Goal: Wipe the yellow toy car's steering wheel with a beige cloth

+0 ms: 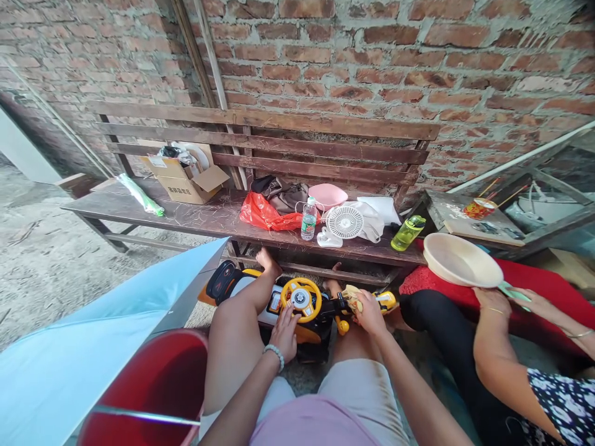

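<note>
A red bucket (158,384) stands at the left, beside the toy car (297,310) parked between the knees. The left hand (284,331) lies flat, fingers spread, on the car's body — the right hand (369,313) pinches a yellow cloth (352,297) against its front; further right, another person's hands hold a cream bowl (460,260).

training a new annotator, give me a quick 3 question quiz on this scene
1. True or false: the left hand rests on the toy car by its yellow steering wheel.
2. What does the right hand press against the toy car? A) a yellowish cloth B) a green bottle C) a white fan
3. Fill in: the person seated alongside holds a cream ____.

Key
1. true
2. A
3. bowl
</note>
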Available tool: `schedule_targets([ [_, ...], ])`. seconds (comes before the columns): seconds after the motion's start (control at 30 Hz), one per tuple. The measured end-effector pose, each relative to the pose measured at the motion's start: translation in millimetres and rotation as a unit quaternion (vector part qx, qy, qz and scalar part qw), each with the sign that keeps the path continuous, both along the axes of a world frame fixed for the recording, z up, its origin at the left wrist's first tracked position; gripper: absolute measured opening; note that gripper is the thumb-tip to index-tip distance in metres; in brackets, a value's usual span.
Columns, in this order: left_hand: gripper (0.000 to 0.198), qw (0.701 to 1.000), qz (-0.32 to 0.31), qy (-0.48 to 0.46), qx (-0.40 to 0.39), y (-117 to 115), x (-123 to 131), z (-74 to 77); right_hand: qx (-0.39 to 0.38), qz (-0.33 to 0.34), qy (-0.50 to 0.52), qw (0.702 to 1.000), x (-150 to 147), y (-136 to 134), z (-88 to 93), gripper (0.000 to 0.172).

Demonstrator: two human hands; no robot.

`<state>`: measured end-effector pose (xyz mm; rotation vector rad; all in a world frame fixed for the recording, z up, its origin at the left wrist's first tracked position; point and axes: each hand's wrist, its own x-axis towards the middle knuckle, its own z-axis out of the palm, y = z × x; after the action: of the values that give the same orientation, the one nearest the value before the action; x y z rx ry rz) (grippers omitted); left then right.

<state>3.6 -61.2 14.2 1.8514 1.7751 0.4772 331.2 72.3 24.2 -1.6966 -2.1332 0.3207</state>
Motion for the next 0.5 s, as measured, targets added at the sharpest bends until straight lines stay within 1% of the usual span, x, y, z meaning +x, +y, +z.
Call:
schedule_targets([
  [0.03, 0.077, 1.000, -0.001, 0.003, -0.001, -0.2, -0.1, 0.3, 0.001, -0.020, -0.018, 1.000, 14.1, 2.0, 0.6, 0.052],
  [0.13, 0.076, 1.000, 0.003, 0.004, 0.003, -0.5, 0.3, -1.1, -0.022, -0.114, -0.074, 0.990, 55.9, 9.1, 5.0, 0.045],
  [0.2, 0.075, 1.000, 0.007, -0.001, 0.010, -0.2, 1.2, -3.7, -0.043, -0.156, -0.091, 0.983, 69.5, 11.7, 9.0, 0.042],
  [0.23, 0.075, 1.000, 0.010, -0.003, 0.013, 0.1, 1.7, -5.2, -0.047, -0.166, -0.087, 0.981, 69.0, 11.4, 10.4, 0.040],
  [0.27, 0.075, 1.000, 0.014, -0.005, 0.015, 0.3, 2.2, -6.6, -0.044, -0.167, -0.076, 0.982, 63.4, 9.8, 11.0, 0.039],
  [0.33, 0.075, 1.000, 0.019, -0.009, 0.018, 0.8, 2.9, -8.7, -0.026, -0.145, -0.036, 0.988, 39.5, 2.3, 9.1, 0.038],
  [0.37, 0.075, 1.000, 0.019, -0.009, 0.019, 0.8, 3.1, -9.2, -0.013, -0.119, -0.012, 0.993, 23.8, -3.2, 6.8, 0.039],
  [0.43, 0.074, 1.000, 0.017, -0.007, 0.018, 0.5, 2.9, -9.2, 0.011, -0.047, 0.042, 0.998, -6.4, -15.7, 1.9, 0.043],
  [0.5, 0.074, 1.000, 0.014, -0.002, 0.015, -0.2, 2.1, -8.3, 0.012, -0.003, 0.096, 0.995, -26.0, -26.5, 0.6, 0.046],
])
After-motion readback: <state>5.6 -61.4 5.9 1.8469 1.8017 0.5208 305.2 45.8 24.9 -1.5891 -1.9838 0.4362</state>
